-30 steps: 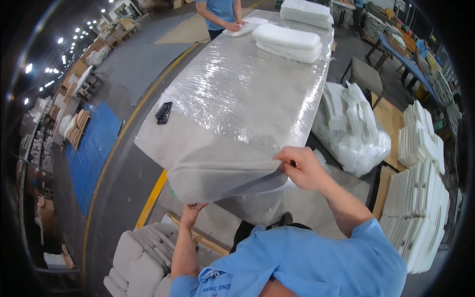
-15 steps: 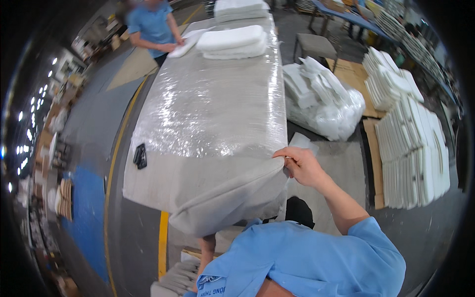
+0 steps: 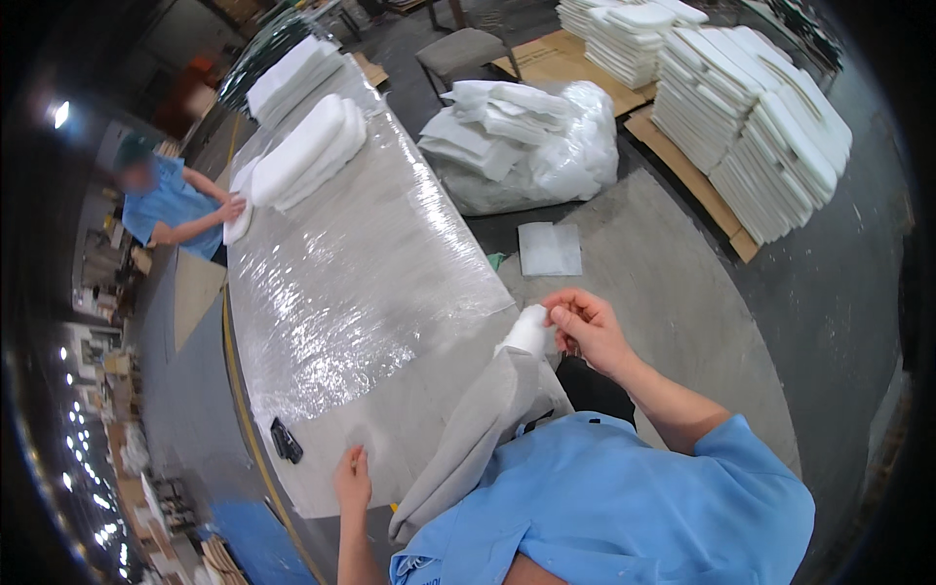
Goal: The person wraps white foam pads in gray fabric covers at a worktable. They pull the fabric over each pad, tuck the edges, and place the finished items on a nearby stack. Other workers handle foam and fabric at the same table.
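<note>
A light grey fabric cover lies slantwise against my front, at the near right corner of the table. White padding sticks out of its upper end. My right hand pinches the edge of that padding between thumb and fingers. To the left of the cover, my left hand is raised over the table's near end, its fingers loosely closed with nothing visible in them. A small black object rests near the table's left edge, not far from that hand.
The long table is wrapped in clear film. White pads are piled at its far end, where a co-worker handles another pad. Right of it stand a plastic bag of white pieces, a grey stool and tall pad stacks.
My left hand has come up from beneath the grey cover and is now apart from it. The cover is turned steeper, and white padding shows at its end. The view has swung right.
</note>
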Motion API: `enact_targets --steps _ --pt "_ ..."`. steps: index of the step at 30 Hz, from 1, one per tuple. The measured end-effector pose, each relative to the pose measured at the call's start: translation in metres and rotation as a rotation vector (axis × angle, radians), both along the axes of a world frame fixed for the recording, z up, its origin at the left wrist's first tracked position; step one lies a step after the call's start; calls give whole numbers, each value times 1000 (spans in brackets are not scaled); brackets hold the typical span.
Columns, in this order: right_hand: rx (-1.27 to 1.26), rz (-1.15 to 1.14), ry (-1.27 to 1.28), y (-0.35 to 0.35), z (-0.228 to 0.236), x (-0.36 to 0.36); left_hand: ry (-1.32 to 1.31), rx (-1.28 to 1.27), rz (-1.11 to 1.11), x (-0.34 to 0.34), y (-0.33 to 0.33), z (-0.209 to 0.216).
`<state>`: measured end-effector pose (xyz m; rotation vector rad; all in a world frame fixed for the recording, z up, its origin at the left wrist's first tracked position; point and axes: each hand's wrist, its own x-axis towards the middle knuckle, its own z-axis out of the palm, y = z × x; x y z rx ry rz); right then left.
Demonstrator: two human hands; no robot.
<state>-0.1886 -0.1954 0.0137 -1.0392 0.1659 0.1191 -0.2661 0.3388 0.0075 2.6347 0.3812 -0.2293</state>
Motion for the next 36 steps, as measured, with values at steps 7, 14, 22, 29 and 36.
enact_targets --steps 7,14,22,29,36 --pt "138 476 471 51 -114 -61 109 -650 -599 131 -205 36" --pt "1076 636 325 55 -136 -63 84 -656 -963 133 -280 77" --pt "946 829 264 47 -115 -52 292 -845 -649 97 -284 86" --pt "880 868 73 36 -105 -57 377 -845 -778 101 -273 79" --pt "617 845 -104 20 -42 -46 675 -653 -867 129 -299 96"
